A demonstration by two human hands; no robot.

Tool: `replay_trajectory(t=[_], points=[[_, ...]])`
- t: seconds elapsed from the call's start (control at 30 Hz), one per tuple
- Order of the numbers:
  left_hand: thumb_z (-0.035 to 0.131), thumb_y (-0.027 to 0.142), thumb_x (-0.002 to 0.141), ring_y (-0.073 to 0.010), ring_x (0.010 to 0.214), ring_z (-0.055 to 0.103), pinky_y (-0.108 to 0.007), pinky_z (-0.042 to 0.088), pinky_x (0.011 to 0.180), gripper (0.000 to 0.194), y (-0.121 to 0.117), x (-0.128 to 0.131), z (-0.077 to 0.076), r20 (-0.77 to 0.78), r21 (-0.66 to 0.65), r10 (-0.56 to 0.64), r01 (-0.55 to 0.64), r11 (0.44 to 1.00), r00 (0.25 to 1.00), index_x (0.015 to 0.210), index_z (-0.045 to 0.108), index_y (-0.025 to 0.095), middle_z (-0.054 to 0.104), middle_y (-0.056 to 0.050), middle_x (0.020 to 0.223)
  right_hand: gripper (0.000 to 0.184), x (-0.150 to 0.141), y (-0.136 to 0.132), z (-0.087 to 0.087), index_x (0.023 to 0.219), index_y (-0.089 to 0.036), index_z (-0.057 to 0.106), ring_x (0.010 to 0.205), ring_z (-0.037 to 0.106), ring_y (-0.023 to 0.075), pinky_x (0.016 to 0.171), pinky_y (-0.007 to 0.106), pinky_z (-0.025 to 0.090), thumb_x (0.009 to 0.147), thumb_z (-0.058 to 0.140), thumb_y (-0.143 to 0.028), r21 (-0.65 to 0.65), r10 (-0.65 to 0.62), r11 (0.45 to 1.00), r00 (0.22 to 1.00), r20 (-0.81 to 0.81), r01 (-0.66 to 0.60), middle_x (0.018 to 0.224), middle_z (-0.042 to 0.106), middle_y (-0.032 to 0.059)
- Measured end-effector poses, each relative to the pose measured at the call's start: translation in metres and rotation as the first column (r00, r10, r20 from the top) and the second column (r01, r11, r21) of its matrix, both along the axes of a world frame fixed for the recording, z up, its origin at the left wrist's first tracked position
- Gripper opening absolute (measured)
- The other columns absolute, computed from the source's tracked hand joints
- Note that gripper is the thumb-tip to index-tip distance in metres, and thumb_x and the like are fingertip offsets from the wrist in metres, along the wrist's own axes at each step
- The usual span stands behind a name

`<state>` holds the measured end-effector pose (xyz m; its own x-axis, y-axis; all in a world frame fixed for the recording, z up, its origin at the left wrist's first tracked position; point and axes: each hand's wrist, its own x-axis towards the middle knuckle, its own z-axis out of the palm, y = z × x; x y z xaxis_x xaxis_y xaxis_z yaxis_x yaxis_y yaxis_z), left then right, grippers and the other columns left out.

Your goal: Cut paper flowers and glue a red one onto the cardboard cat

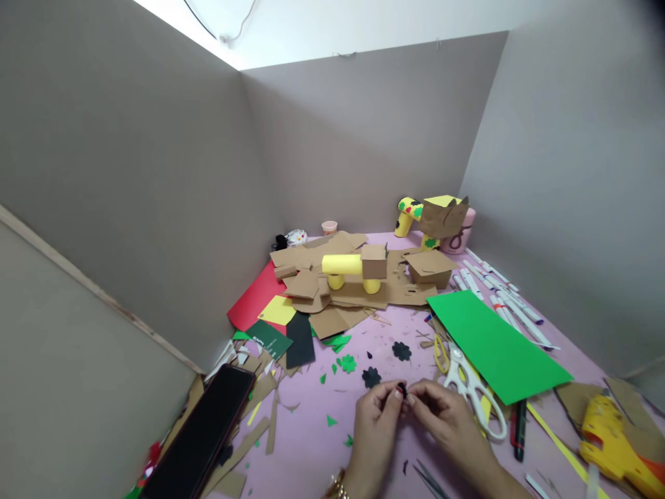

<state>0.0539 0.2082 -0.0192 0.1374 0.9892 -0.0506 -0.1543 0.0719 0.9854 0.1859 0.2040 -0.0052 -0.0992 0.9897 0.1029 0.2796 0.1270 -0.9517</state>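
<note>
Low in the head view, my left hand [378, 412] and my right hand [441, 416] meet with fingertips almost touching. Between them is a small black paper piece [402, 390], partly covered by the fingers. My left thumb and fingers pinch it; my right fingers are closed at its edge, and what they grip is hidden. Just beyond lie two black paper flowers [402, 351] and a green paper flower [348, 363]. Right of my right hand are white-handled scissors [475, 388]. A thin pointed metal tool [429, 479] rests below my hands.
Farther back stands a yellow tube figure with a cardboard box head [373, 262] on cardboard sheets. A spotted tube figure [441, 218] is behind it. Around are a green sheet [499, 343], markers [519, 308], a yellow glue gun [613, 436] and a phone [202, 430]. Grey panels surround the table.
</note>
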Motion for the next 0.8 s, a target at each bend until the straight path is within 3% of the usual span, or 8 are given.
replay_trajectory(t=[0.17,0.47,0.57,0.8], points=[[0.059,0.019,0.077,-0.0179,0.079,0.058,-0.028,0.045,0.073,0.015,0.003,0.0,-0.004,0.074,-0.066,0.034,-0.029,0.997,0.997,0.087,0.068,0.014,0.067,-0.007,0.084,0.021,0.0,0.0,-0.002,0.07,-0.019,0.059,0.063,0.059,0.019,0.057,0.026,0.045,0.084,0.048,-0.031,0.059,-0.024,0.998,0.996,0.084,0.02,0.066,0.062,0.003],[0.053,0.005,0.063,-0.0112,0.061,0.05,-0.022,0.04,0.059,0.016,0.004,0.0,-0.001,0.168,-0.151,0.078,-0.053,0.987,0.983,0.075,0.056,0.015,0.056,0.002,0.066,0.017,0.001,-0.003,-0.013,0.077,-0.02,0.059,0.065,0.058,0.0179,0.06,0.027,0.043,0.087,0.045,-0.021,0.2,0.016,0.978,0.975,0.221,-0.062,0.07,0.06,0.0021],[0.053,0.007,0.063,-0.0113,0.061,0.048,-0.022,0.039,0.059,0.013,0.004,0.0,0.001,0.116,-0.12,0.095,-0.081,0.989,0.989,0.073,0.055,0.015,0.054,0.003,0.065,0.016,0.001,-0.004,-0.016,0.083,-0.02,0.057,0.067,0.06,0.0176,0.061,0.028,0.045,0.088,0.042,-0.017,0.273,0.034,0.955,0.958,0.286,-0.116,0.074,0.061,0.0031],[0.048,0.002,0.062,-0.0146,0.066,0.054,-0.024,0.042,0.062,0.02,0.001,0.001,0.002,-0.111,0.015,0.143,-0.142,0.99,0.983,0.074,0.058,0.016,0.059,0.0,0.068,0.015,0.003,-0.005,-0.016,0.091,-0.02,0.057,0.072,0.065,0.0196,0.064,0.03,0.049,0.089,0.043,-0.018,0.29,0.028,0.948,0.942,0.333,-0.131,0.081,0.066,0.0062]])
